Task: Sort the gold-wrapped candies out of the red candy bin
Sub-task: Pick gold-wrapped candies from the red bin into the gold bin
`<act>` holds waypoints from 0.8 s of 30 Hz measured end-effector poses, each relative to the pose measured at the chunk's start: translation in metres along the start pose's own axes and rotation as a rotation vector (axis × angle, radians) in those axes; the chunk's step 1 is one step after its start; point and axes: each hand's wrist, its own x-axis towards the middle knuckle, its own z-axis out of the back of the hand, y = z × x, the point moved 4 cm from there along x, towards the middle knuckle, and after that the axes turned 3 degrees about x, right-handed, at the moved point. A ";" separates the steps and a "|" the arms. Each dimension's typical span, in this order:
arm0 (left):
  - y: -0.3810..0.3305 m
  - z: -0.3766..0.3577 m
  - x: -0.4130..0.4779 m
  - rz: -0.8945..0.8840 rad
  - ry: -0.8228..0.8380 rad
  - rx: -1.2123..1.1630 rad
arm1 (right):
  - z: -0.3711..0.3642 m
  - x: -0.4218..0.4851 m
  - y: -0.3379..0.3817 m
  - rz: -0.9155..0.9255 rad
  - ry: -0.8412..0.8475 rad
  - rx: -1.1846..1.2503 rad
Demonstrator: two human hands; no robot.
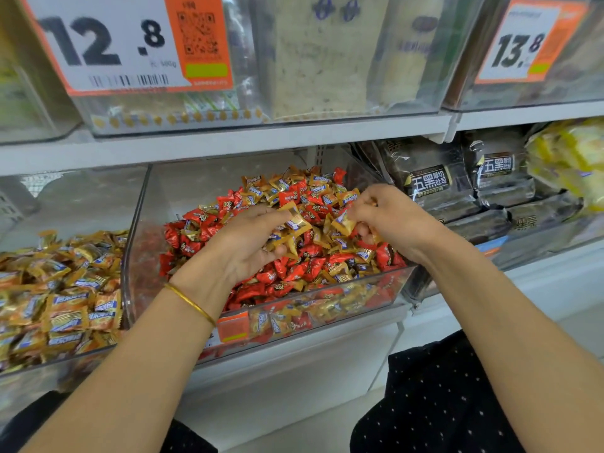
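A clear plastic bin [137,256] on the middle shelf holds a heap of red-wrapped candies [294,273] with gold-wrapped candies [343,246] mixed in. My left hand [248,243] hovers over the heap and grips several gold candies [294,223] in its curled fingers. Just to its right, my right hand [389,217] pinches a gold candy [343,223] between thumb and fingers. Both hands are inside the bin, close together.
A neighbouring clear bin [65,358] on the left is full of gold-wrapped candies [58,299]. Dark bread packs [431,188] lie to the right. Another shelf [228,142] with bins and price tags [124,44] hangs close above.
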 end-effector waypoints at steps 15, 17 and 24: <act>-0.008 -0.019 0.007 -0.563 0.021 0.760 | -0.023 0.030 -0.002 0.084 -0.047 -0.799; -0.007 -0.021 0.010 -0.609 0.019 0.878 | -0.017 0.032 -0.005 0.095 -0.066 -0.712; 0.007 -0.028 0.023 -0.584 -0.001 1.197 | -0.026 0.032 -0.008 0.102 -0.043 -0.964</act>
